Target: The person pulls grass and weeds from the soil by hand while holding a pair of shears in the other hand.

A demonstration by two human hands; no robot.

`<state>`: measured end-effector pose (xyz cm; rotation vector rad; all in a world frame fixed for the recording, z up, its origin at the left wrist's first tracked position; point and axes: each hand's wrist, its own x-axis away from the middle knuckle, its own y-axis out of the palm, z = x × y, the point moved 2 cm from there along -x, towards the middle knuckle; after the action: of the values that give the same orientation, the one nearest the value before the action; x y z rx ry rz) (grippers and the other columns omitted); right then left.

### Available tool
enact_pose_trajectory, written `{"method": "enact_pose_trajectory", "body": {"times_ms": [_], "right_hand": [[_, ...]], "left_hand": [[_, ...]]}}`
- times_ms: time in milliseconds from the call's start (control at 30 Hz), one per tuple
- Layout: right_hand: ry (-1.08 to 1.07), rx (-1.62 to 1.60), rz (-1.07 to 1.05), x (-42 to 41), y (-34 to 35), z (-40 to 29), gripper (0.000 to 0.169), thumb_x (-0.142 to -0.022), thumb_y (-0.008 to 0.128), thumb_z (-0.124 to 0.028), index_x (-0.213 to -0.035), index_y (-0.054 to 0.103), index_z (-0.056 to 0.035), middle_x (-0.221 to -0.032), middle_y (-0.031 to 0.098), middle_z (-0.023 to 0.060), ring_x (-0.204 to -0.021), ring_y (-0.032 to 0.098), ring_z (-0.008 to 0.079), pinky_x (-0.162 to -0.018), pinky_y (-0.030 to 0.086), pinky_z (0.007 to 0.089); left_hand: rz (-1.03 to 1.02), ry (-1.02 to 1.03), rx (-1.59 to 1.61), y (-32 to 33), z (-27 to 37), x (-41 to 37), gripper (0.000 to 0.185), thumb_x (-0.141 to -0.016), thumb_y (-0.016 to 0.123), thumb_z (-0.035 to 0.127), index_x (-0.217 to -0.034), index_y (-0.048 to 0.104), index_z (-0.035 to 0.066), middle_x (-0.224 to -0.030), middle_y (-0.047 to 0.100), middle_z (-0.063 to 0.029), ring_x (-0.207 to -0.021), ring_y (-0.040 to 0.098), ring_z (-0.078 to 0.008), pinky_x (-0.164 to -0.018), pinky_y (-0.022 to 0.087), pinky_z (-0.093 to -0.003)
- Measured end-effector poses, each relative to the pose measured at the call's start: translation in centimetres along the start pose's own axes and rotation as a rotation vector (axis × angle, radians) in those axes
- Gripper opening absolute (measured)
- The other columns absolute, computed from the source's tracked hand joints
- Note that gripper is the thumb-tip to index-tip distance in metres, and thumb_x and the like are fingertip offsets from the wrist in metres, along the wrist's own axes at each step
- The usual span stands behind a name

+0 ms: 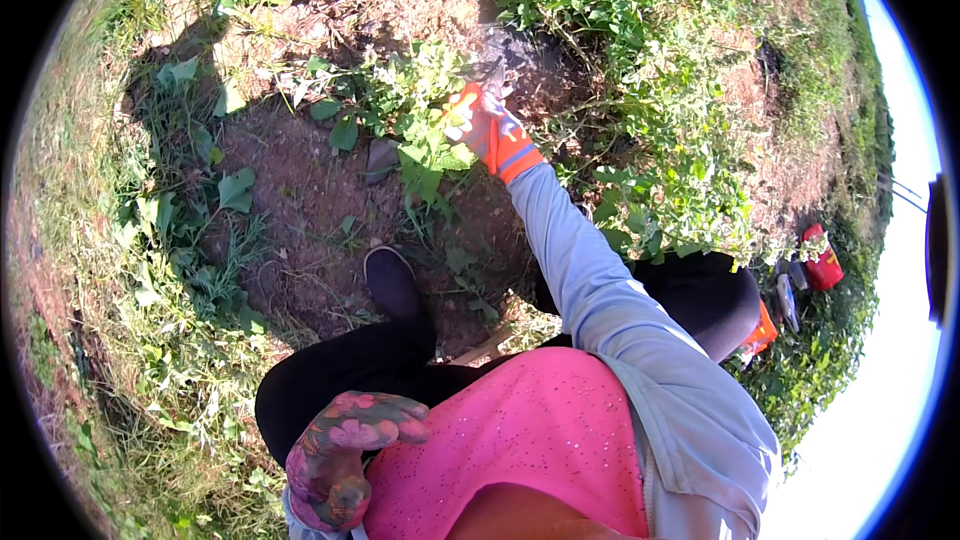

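Observation:
My right hand (484,124), in an orange and grey glove, reaches forward to the ground. Its fingers are among the stems of a leafy weed (427,142); leaves and glare hide whether they grip it. Just past the fingertips lies a dark grey patch of ground (525,52). My left hand (345,450), in a floral-patterned glove, hovers beside my pink top, near my left thigh. Its fingers are loosely bent and apart, with nothing seen in them.
A grey stone (381,160) sits on the bare soil (300,172) ahead. My dark shoe (391,283) is planted there. A wooden stick or handle (484,349) shows between my legs. Dense weeds (660,142) grow to the right; beyond are an orange bag (761,331) and a red container (823,259).

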<state>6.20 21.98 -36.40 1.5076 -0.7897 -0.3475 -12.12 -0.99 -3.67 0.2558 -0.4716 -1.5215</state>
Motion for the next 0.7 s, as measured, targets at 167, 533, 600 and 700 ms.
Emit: {"method": "enact_pose_trajectory", "body": {"times_ms": [167, 533, 600, 700], "right_hand": [[-0.069, 0.227, 0.130, 0.8, 3.5, 1.0, 0.015, -0.077, 0.054, -0.020, -0.080, 0.047, -0.0072, -0.077, 0.052, 0.0066, -0.074, 0.051, 0.0231, -0.067, 0.044, 0.0377], [-0.195, 0.232, 0.736, 2.0, -2.2, 1.8, 0.017, -0.085, 0.045, -0.026, -0.082, 0.046, -0.0092, -0.064, 0.044, 0.0042, -0.055, 0.043, 0.0183, -0.052, 0.040, 0.0328], [-0.245, 0.120, 0.909, 2.6, 1.9, 2.7, 0.016, -0.084, 0.047, -0.022, -0.075, 0.043, -0.0098, -0.064, 0.045, 0.0054, -0.056, 0.045, 0.0187, -0.054, 0.040, 0.0322], [-0.177, -0.086, 0.686, 3.5, 0.7, 2.9, 0.017, -0.082, 0.050, -0.022, -0.074, 0.043, -0.0093, -0.063, 0.045, 0.0065, -0.057, 0.045, 0.0212, -0.056, 0.040, 0.0346]], "left_hand": [[-0.018, 0.052, 0.053, 0.1, -0.2, 0.8, 0.047, -0.081, 0.051, 0.038, -0.110, 0.048, 0.001, -0.092, 0.058, -0.0151, -0.085, 0.057, -0.0281, -0.077, 0.045, -0.0431], [0.008, 0.025, 0.011, 1.5, 0.9, 3.6, 0.042, -0.083, 0.049, 0.033, -0.108, 0.047, -0.001, -0.090, 0.057, -0.0158, -0.083, 0.057, -0.0282, -0.079, 0.043, -0.0451], [0.001, 0.064, 0.015, 1.7, 0.7, 4.2, 0.042, -0.083, 0.049, 0.032, -0.107, 0.047, -0.002, -0.090, 0.057, -0.0165, -0.083, 0.057, -0.0282, -0.078, 0.043, -0.0448], [-0.027, 0.139, 0.031, 1.9, 0.5, 5.2, 0.042, -0.084, 0.048, 0.031, -0.107, 0.046, -0.003, -0.089, 0.057, -0.0178, -0.082, 0.057, -0.0288, -0.077, 0.044, -0.0436]]}}
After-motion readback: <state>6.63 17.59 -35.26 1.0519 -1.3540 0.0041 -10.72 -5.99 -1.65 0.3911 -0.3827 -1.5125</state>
